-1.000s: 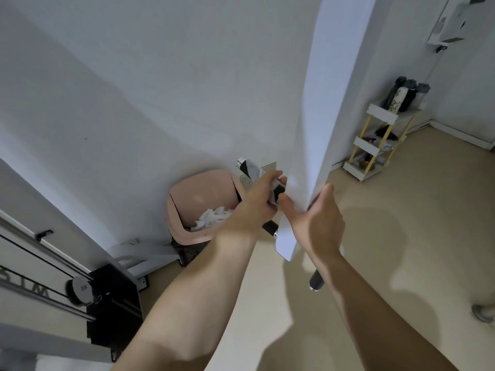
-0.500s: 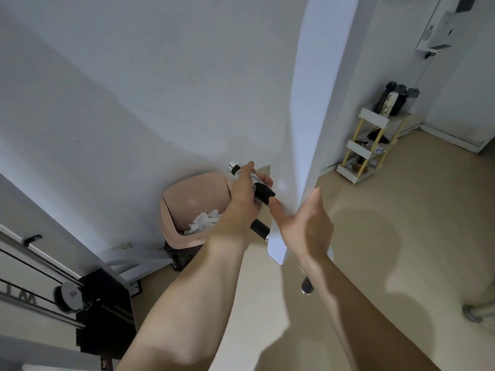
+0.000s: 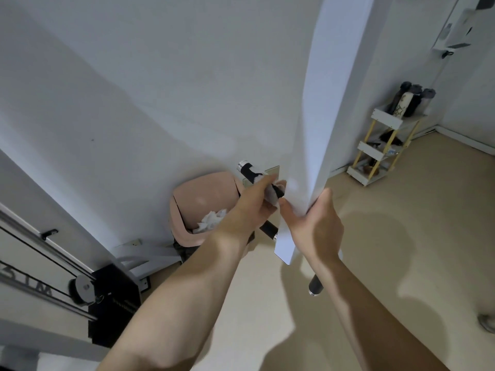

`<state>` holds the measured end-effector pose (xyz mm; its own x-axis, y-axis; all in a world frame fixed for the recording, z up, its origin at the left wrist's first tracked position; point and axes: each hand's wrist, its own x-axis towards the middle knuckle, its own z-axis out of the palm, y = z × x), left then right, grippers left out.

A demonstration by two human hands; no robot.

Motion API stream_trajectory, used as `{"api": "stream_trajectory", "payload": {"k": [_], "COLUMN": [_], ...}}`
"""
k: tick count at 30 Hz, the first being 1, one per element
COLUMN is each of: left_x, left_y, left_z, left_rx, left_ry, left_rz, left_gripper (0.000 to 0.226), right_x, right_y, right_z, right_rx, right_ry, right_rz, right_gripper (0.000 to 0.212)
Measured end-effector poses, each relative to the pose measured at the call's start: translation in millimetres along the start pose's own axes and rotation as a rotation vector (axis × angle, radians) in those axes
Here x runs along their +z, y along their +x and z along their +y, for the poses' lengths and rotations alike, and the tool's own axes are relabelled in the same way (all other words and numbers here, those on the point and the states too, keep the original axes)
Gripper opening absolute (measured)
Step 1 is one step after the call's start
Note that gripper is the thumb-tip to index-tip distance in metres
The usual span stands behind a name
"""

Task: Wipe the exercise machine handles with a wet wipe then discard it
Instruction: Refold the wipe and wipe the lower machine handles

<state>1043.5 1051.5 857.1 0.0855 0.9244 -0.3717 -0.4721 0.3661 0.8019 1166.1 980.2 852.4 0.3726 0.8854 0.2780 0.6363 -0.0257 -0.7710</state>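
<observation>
Wipe (image 3: 271, 195) round handle (image 3: 247, 170) in left fingers (image 3: 263, 183), post (image 3: 308, 156) in right fingers (image 3: 325, 195).

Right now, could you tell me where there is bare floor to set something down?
Bare floor lies right of the post, out to the rack. Left of the post is crowded: the bin, the machine and the left hand holding a wipe on the handle fill that corner.

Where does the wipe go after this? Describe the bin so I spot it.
Follow the white wall down to the floor, left of the white post. The bin sits there. It is the only pink thing, with crumpled white tissue inside.
</observation>
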Motion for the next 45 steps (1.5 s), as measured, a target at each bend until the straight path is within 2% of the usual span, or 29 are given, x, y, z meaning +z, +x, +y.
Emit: {"api": "stream_trajectory", "payload": {"k": [4,7,10,13,16,20,23,25,29,32,35,37,39,45], "left_x": [-7,1,18,31,33,14,-6,-5,19,14,-3,-3,4,31], "left_y": [15,23,22,15,16,32,51,54,25,24,37,39,34,4], "left_z": [25,28,18,-3,7,41,32,16,-1,18,48,55,44,-7], "left_rx": [0.004,0.041,0.049,-0.05,-0.107,-0.036,-0.008,-0.026,-0.118,-0.103,-0.026,0.003,0.024,-0.045], "left_ry": [-0.269,-0.331,-0.449,-0.423,-0.52,-0.545,-0.525,-0.505,-0.622,-0.586,-0.577,-0.593,-0.593,-0.351], "left_rz": [0.137,0.242,0.213,0.166,0.2,0.302,0.349,0.317,0.144,0.169,0.29,0.303,0.292,0.12], "left_gripper": [0.023,0.03,0.041,0.052,0.061,0.067,0.068,0.066,0.063,0.079,0.069,0.065,0.061,0.056], "right_x": [5,9,9,5,0,-1,4,8,9,7,7,8,9,4], "right_y": [-2,-2,2,8,10,10,11,10,10,10,7,5,5,13], "right_z": [-6,-8,-6,-3,2,5,2,-1,-2,-1,-3,-4,-5,-2], "right_rx": [-0.02,-0.03,-0.013,0.009,-0.008,-0.041,-0.035,-0.032,-0.021,-0.03,-0.024,-0.006,0.015,0.036], "right_ry": [0.003,-0.006,-0.019,-0.051,-0.058,-0.048,-0.035,-0.039,-0.081,-0.089,-0.092,-0.093,-0.109,-0.11], "right_rz": [0.011,0.032,0.029,0.02,0.009,0.001,0.005,0.006,0.031,0.022,0.011,0.014,0.023,0.007], "right_gripper": [0.062,0.062,0.059,0.059,0.061,0.061,0.06,0.06,0.061,0.062,0.061,0.061,0.061,0.063]}}
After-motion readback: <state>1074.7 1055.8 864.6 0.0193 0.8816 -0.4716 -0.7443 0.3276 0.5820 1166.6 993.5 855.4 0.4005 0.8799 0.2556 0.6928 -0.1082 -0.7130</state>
